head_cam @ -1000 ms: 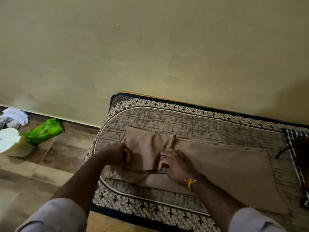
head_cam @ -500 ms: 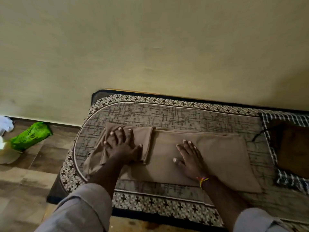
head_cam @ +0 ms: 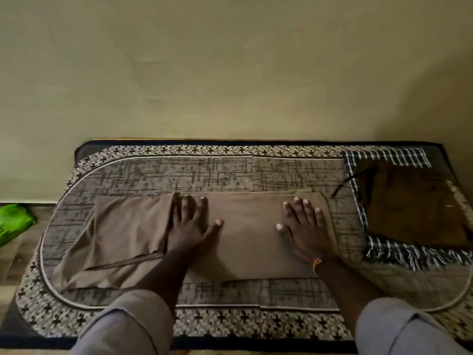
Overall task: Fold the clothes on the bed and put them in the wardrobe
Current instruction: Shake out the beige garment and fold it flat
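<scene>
A brown garment [head_cam: 245, 242] lies flat across the patterned bed [head_cam: 179, 175], its left end folded over into a flap [head_cam: 130, 226]. My left hand [head_cam: 192, 224] presses flat, fingers spread, on the cloth at the flap's right edge. My right hand [head_cam: 305, 229] lies flat with fingers apart near the garment's right end. Neither hand grips anything. At the bed's right end a dark brown folded garment [head_cam: 409, 211] rests on a black-and-white checked cloth [head_cam: 389, 157].
A plain wall [head_cam: 230, 73] stands directly behind the bed. Left of the bed is wooden floor with a green plastic bag [head_cam: 12, 224] on it. The checked cloth's fringe [head_cam: 409, 257] hangs toward the front at the right.
Both hands slid rightward over the brown garment, flattening it; the left moved from on top of the flap to its right edge. The view shifted right, showing more of the bed.
</scene>
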